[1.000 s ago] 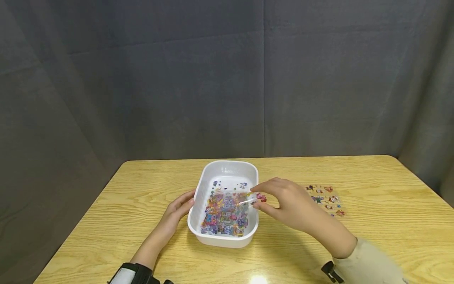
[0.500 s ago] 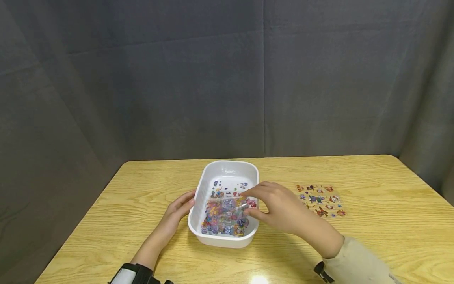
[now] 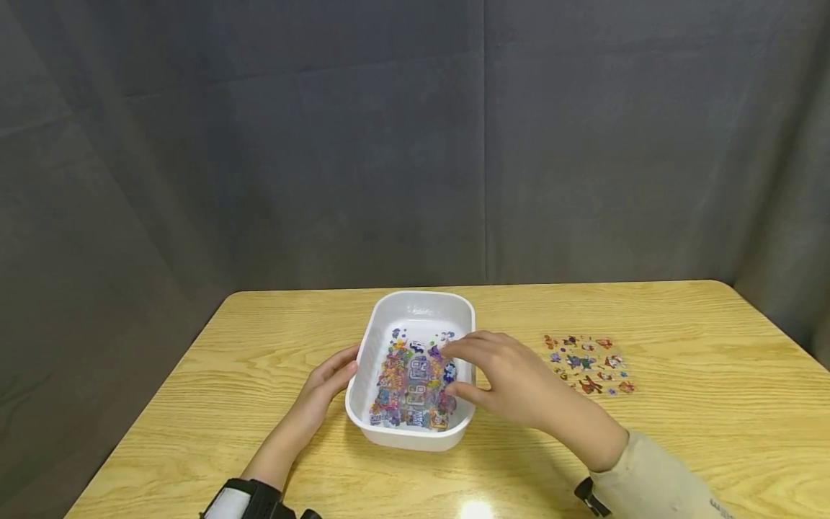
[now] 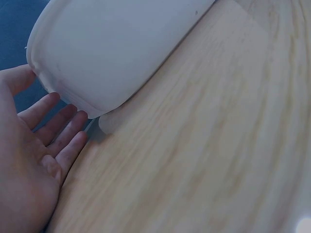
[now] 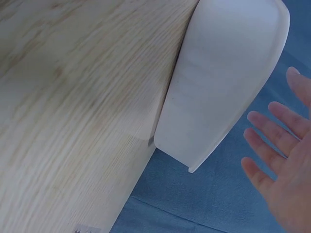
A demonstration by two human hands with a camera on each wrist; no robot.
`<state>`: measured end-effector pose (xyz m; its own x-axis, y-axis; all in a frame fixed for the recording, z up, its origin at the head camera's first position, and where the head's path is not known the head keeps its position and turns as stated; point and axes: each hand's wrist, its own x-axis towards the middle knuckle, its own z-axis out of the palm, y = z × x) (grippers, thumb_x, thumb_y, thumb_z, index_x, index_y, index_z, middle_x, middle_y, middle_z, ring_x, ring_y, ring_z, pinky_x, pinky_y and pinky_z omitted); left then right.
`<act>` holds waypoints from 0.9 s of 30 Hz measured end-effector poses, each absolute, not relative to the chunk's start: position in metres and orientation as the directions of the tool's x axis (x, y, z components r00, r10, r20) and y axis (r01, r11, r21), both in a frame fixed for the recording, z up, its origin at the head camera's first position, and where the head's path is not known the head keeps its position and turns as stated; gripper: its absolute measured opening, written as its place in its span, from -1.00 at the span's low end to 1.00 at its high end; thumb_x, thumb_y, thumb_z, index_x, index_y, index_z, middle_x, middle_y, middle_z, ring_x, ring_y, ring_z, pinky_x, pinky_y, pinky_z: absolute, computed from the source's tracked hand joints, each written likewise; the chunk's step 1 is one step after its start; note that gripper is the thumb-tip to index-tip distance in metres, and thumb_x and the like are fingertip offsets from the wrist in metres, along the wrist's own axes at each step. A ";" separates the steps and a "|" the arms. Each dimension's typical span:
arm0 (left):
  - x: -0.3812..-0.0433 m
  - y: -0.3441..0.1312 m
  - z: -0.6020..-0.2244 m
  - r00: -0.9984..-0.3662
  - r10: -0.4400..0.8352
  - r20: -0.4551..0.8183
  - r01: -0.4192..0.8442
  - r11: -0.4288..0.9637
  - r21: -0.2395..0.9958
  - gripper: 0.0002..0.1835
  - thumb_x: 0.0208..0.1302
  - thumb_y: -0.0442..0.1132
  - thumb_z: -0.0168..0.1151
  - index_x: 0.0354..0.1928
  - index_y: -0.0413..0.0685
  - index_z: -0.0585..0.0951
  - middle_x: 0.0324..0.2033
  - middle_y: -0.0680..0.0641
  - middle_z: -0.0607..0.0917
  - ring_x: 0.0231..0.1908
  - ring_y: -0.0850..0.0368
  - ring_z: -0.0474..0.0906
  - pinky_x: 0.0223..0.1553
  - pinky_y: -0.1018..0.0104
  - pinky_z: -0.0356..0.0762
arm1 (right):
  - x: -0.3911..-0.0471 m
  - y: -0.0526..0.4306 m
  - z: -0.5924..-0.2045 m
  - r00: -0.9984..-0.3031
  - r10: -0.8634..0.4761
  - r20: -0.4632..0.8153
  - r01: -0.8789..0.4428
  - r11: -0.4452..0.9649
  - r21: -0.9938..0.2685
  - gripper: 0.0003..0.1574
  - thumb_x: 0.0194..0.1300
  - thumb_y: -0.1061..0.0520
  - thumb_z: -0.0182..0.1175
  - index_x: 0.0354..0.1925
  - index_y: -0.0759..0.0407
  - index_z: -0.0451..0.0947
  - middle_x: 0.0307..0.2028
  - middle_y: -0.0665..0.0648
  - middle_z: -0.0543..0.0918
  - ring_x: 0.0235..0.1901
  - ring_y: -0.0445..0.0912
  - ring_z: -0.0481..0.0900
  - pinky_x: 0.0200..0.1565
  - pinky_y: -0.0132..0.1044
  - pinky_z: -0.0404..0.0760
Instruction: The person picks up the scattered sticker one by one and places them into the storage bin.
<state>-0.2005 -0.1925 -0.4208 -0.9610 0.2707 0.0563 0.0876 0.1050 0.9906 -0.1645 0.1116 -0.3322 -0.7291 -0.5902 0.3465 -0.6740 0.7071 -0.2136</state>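
A white plastic bin stands on the table, with clear sticker sheets printed with colourful cartoon figures in its bottom. My left hand rests its fingertips against the bin's outer left wall. In the left wrist view, the fingers of that hand are extended and touch the bin near its rim. Over the right rim hovers my right hand, thumb and fingers apart above the sheets. From the right wrist view, the same hand has spread fingers, and nothing shows between them.
Another clear sticker sheet with cartoon figures lies on the wooden table right of the bin, beyond my right forearm. A grey curtain hangs behind the table's far edge.
My right hand has moved left over the bin with a sticker sheet and let it go; the sheet now lies flat on the others. The left hand stays against the bin.
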 end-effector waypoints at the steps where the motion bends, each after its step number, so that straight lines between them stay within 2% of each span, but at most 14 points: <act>1: -0.201 -0.193 -0.421 -0.961 0.271 0.056 0.088 0.108 0.990 -0.45 0.51 -0.10 -0.02 0.43 -0.21 0.33 0.39 -0.23 0.36 0.38 -0.20 0.24 0.39 -0.20 0.07 | -0.164 0.112 -0.332 -0.732 -0.588 0.343 -0.671 0.709 -0.217 -0.44 0.25 -0.15 0.35 0.15 0.03 0.61 0.12 0.02 0.64 0.18 0.02 0.52 0.27 0.03 0.41; 6: -0.200 -0.193 -0.421 -0.961 0.272 0.051 0.084 0.109 0.990 -0.45 0.50 -0.09 -0.02 0.42 -0.19 0.33 0.38 -0.21 0.37 0.38 -0.19 0.23 0.40 -0.20 0.06 | -0.164 0.113 -0.332 -0.738 -0.580 0.345 -0.665 0.711 -0.229 -0.46 0.25 -0.16 0.34 0.14 -0.01 0.61 0.13 0.01 0.64 0.19 0.02 0.52 0.28 0.03 0.40; 22: -0.200 -0.192 -0.420 -0.958 0.279 0.059 0.090 0.100 0.991 -0.46 0.51 -0.11 -0.02 0.42 -0.21 0.33 0.38 -0.22 0.36 0.38 -0.19 0.23 0.40 -0.21 0.06 | -0.161 0.129 -0.323 -0.744 -0.545 0.386 -0.644 0.739 -0.197 -0.41 0.24 -0.13 0.37 0.16 0.09 0.60 0.10 0.07 0.66 0.14 0.04 0.56 0.19 0.04 0.49; 27: -0.200 -0.192 -0.420 -0.959 0.278 0.056 0.088 0.103 0.991 -0.45 0.51 -0.09 -0.03 0.42 -0.21 0.33 0.39 -0.23 0.36 0.38 -0.19 0.22 0.40 -0.21 0.05 | -0.161 0.136 -0.321 -0.721 -0.550 0.421 -0.662 0.727 -0.184 -0.42 0.27 -0.12 0.35 0.16 0.11 0.60 0.11 0.07 0.65 0.13 0.03 0.57 0.18 0.03 0.51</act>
